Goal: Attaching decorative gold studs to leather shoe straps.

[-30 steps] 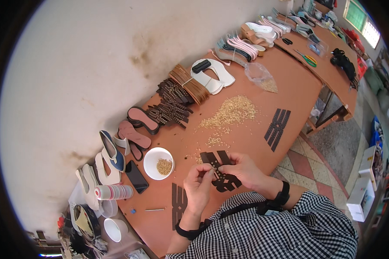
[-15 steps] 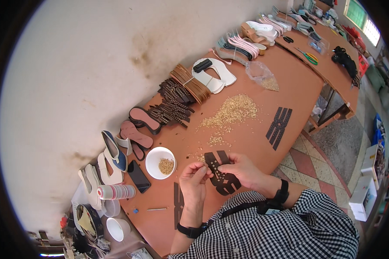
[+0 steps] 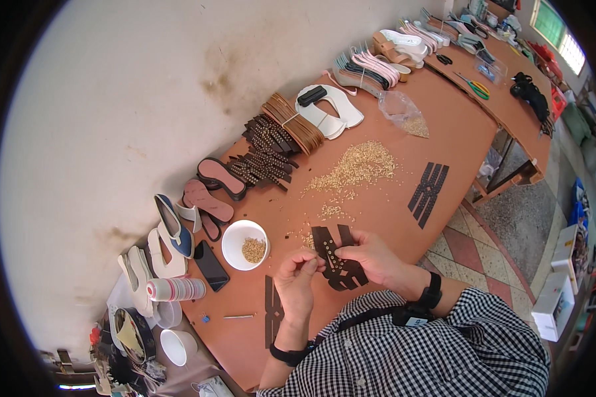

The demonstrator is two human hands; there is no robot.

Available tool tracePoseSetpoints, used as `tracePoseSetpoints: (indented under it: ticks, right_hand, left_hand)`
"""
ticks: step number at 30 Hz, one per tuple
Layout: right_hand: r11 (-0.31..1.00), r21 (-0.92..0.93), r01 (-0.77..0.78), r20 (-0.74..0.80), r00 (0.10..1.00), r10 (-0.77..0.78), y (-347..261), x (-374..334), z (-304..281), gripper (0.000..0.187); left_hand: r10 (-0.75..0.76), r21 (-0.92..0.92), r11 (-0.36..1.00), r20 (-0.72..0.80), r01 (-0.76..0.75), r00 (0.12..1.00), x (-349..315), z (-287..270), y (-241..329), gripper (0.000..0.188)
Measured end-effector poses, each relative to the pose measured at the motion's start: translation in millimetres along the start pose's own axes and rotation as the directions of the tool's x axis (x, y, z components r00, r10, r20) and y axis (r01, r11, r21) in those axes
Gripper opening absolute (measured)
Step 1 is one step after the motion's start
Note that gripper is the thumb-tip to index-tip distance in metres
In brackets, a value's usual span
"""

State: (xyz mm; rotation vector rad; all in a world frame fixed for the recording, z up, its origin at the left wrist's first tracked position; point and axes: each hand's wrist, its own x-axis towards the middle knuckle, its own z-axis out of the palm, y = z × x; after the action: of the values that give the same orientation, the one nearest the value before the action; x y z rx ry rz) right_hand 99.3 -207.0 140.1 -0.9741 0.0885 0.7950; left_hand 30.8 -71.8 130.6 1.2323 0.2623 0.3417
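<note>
Right hand (image 3: 379,262) pinched on dark strap piece (image 3: 338,266) — long axis forward, slightly left.

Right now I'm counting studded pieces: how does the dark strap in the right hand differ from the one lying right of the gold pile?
The held strap carries gold studs, while the table strap shows none. The held strap is partly covered by the right hand, while the table strap lies flat, uncovered. Both are dark and cut into strips.

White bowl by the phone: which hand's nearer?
Left. The left hand is just right of the white bowl, slightly lower in view; the right hand is farther right, holding the dark strap piece.
</note>
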Motion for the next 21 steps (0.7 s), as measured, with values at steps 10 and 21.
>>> tracePoseSetpoints:
  ticks: [10,21]
  right_hand:
    - [0.995,-0.098,-0.007,0.024,1.000,0.010,-2.8,-4.0,2.1,0.013]
    - [0.995,-0.098,-0.026,0.033,0.999,0.029,-1.9,-6.3,3.5,0.015]
  left_hand:
    - [-0.122,-0.023,0.992,0.005,0.122,0.992,-2.8,6.9,8.7,0.008]
    - [0.030,0.172,0.985,0.010,-0.031,0.999,-6.1,5.3,6.9,0.012]
